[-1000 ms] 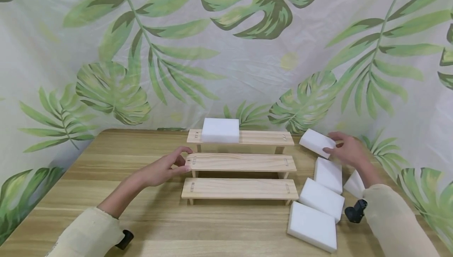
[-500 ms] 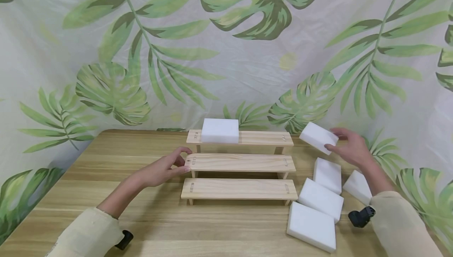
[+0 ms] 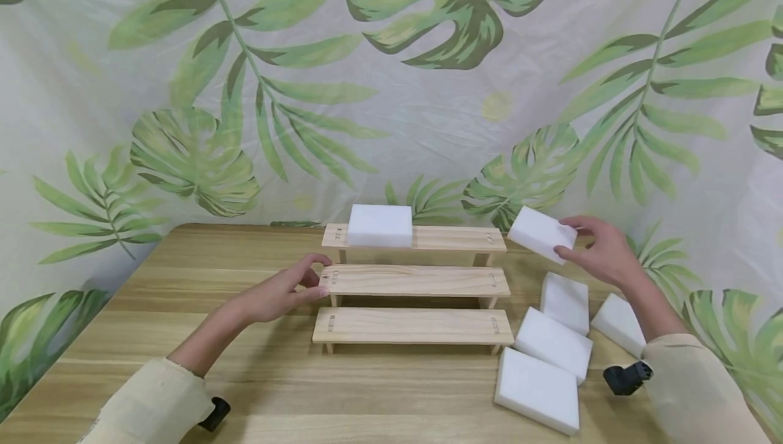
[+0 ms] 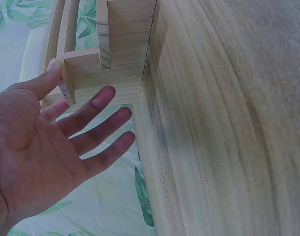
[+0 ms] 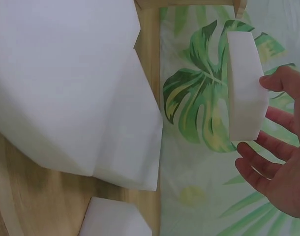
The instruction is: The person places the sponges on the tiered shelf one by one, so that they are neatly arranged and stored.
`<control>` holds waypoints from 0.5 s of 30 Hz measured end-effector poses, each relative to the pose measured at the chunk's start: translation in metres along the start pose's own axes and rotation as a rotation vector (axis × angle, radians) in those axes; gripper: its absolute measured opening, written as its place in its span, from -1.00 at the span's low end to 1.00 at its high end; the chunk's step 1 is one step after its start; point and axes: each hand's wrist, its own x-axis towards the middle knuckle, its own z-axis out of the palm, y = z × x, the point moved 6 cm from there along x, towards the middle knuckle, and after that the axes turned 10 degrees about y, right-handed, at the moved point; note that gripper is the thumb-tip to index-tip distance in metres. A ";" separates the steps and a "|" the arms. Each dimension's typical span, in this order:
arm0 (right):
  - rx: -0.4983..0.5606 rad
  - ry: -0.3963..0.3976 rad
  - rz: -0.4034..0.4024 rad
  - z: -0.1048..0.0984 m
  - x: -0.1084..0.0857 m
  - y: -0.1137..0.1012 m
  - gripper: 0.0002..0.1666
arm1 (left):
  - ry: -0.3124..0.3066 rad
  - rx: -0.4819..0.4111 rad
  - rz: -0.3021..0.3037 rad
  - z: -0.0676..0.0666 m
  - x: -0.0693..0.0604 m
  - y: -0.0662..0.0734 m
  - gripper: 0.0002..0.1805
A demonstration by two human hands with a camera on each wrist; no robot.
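A three-tier wooden display stand (image 3: 416, 280) stands on the table, a white foam block (image 3: 380, 225) lying at the left of its top tier. My left hand (image 3: 278, 292) pinches the left end of the middle tier between thumb and index finger. In the left wrist view the other fingers of the left hand (image 4: 46, 137) spread out beside the stand's side panel (image 4: 103, 81). My right hand (image 3: 602, 253) pinches another white foam block (image 3: 541, 232) by its right end, holding it tilted and raised at the right of the top tier. The right wrist view shows this held block (image 5: 246, 88) edge-on.
Several white foam blocks (image 3: 537, 389) lie at the right of the stand, some touching or overlapping. One block (image 3: 619, 325) is partly behind the right forearm. A leaf-patterned cloth (image 3: 428, 124) hangs behind the wooden table (image 3: 257, 376).
The right hand has lifted the foam block off the table area near the other blocks and shifted it slightly left toward the top tier. The left hand has stayed in place.
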 end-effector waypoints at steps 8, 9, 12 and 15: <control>0.038 0.044 0.017 -0.003 0.000 -0.012 -0.37 | -0.007 -0.009 -0.005 0.001 0.000 0.000 -0.46; 0.050 0.053 0.013 -0.004 0.000 -0.014 -0.37 | -0.007 -0.009 -0.004 0.001 -0.001 0.000 -0.45; 0.084 0.083 -0.011 -0.005 0.001 -0.022 -0.37 | -0.004 -0.007 -0.003 0.001 -0.001 0.000 -0.45; 0.096 0.107 -0.042 -0.006 0.001 -0.029 -0.39 | -0.003 -0.008 -0.005 0.001 -0.001 -0.001 -0.44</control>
